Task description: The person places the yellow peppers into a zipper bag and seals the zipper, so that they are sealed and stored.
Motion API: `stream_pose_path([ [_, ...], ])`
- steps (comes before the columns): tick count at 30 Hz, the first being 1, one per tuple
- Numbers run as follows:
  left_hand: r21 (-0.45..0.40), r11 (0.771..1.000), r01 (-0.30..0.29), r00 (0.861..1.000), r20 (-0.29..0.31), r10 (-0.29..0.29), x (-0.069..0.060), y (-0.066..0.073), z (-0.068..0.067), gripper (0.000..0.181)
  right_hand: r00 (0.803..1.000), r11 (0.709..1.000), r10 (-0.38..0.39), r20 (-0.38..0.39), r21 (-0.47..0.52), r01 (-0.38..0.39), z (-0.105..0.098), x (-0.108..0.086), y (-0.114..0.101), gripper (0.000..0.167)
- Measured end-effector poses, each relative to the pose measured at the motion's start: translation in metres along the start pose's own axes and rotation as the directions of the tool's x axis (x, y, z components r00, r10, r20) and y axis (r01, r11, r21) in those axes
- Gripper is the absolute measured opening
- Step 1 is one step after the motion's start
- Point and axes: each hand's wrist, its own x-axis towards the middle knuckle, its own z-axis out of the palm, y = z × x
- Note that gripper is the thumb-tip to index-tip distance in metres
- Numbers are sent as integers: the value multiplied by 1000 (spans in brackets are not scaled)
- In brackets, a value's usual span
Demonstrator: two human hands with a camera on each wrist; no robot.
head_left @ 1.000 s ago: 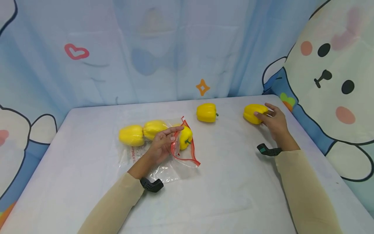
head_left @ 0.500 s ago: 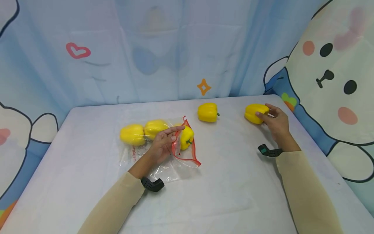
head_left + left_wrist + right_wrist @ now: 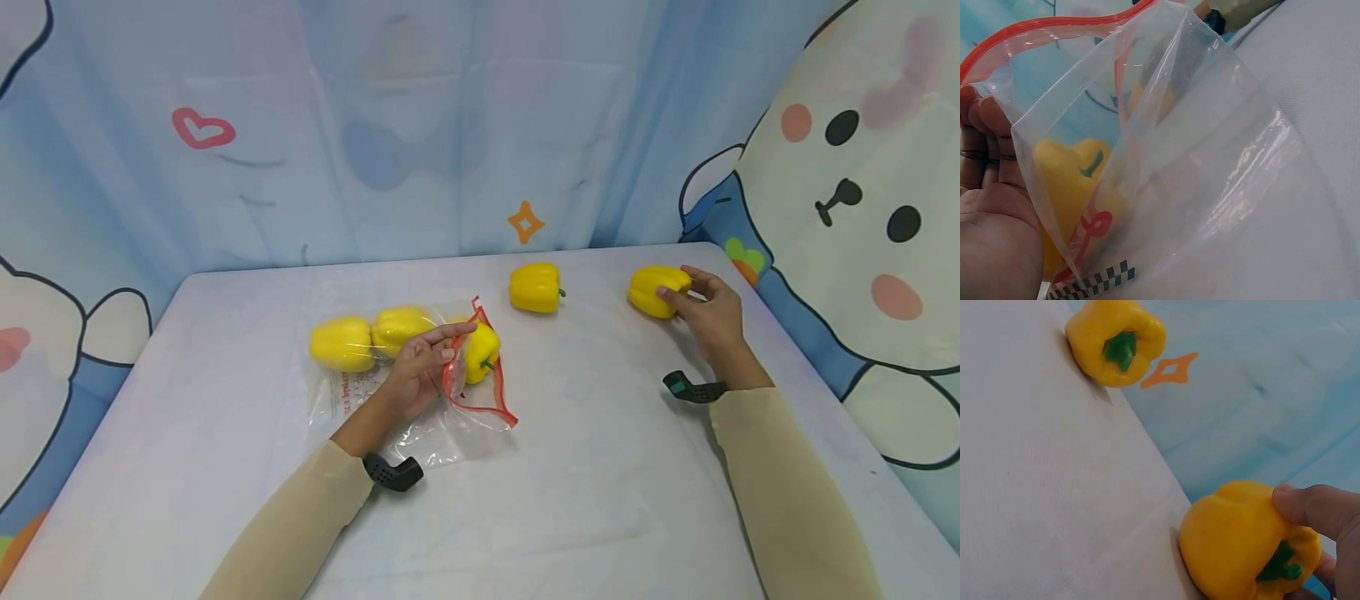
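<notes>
At the mouth of a clear zip bag (image 3: 450,442) with a red rim, my left hand (image 3: 411,379) pinches the edge between thumb and fingers. Inside the bag lie a yellow bell pepper (image 3: 341,344) at the far left, a second bell pepper (image 3: 401,327) beside it, and a third bell pepper (image 3: 481,353) near the opening, stem outward. My right hand (image 3: 708,317) grips another bell pepper (image 3: 652,291) at the table's back right, thumb on one side and fingers on the other. In the right wrist view, this held bell pepper (image 3: 1235,544) shows its green stem.
One more yellow bell pepper (image 3: 535,287) lies loose near the back edge of the white-covered table (image 3: 585,500), between the bag and my right hand. A blue printed curtain (image 3: 390,167) hangs right behind the table.
</notes>
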Motion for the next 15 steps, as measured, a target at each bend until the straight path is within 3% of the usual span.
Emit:
stream_pose_path([
  [15, -16, 1000, -6, 1000, 2, 6, 1, 0, -1, 39, 1000, 999, -19, 19, 27, 19, 7, -4, -11, 84],
])
